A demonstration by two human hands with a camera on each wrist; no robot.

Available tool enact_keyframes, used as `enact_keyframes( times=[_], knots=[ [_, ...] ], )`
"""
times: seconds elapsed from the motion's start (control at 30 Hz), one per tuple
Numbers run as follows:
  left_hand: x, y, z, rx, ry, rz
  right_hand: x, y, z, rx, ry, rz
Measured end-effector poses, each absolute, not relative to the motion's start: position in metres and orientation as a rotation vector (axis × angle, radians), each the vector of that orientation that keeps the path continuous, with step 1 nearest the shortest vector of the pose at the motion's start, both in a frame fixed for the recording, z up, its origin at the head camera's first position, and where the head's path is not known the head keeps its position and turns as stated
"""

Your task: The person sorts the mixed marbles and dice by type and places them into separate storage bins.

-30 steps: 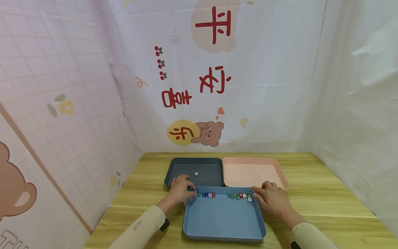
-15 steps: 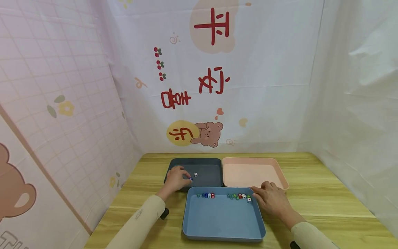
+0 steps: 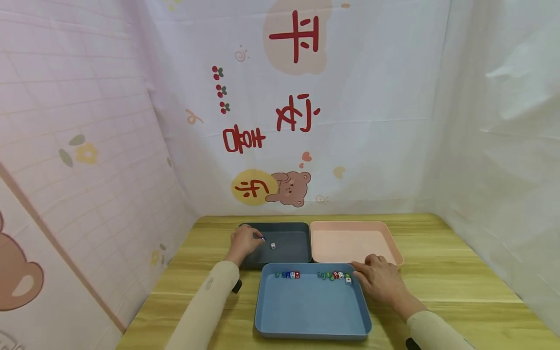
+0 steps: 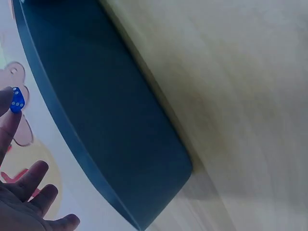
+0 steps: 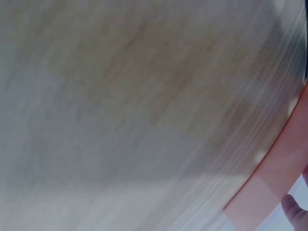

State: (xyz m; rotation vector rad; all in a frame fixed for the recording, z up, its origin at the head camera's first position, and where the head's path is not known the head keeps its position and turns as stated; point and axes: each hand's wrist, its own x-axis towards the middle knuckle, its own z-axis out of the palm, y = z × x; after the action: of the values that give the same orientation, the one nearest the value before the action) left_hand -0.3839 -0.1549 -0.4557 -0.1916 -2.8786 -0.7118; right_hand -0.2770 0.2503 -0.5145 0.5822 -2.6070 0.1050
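Observation:
My left hand [image 3: 243,241] is over the left part of the dark tray [image 3: 294,243], pinching a blue die [image 3: 263,238]. In the left wrist view, thumb and finger of the left hand [image 4: 21,192] hold the blue die [image 4: 17,100], its white dots showing. A white die [image 3: 273,246] lies in the dark tray. My right hand [image 3: 385,282] rests at the upper right corner of the blue tray [image 3: 312,311], fingers loosely bent, with nothing seen in them. Along that tray's far side lie two groups of small pieces: a red die [image 3: 297,275] among the left ones, green pieces [image 3: 327,275] among the right.
A pink tray [image 3: 350,238] stands right of the dark one, behind the blue tray. In the right wrist view the pink tray [image 5: 269,187] is at the lower right. A printed white cloth [image 3: 372,146] hangs behind the wooden table [image 3: 450,282].
The left hand has picked the blue die from the blue tray's far left corner and carried it up and left over the dark tray. The right hand has stayed at the corner.

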Motion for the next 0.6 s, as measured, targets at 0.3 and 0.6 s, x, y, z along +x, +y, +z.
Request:
enact_keyframes(
  times=[0.3, 0.6],
  knots=[
    [-0.396, -0.16, -0.461, -0.078, -2.886, -0.655, -0.28, 0.248, -0.512, 0.575, -2.625, 0.115],
    [-0.393, -0.156, -0.469, -0.105, -2.917, -0.64, -0.278, 0.248, -0.514, 0.585, -2.583, 0.116]
  ],
)
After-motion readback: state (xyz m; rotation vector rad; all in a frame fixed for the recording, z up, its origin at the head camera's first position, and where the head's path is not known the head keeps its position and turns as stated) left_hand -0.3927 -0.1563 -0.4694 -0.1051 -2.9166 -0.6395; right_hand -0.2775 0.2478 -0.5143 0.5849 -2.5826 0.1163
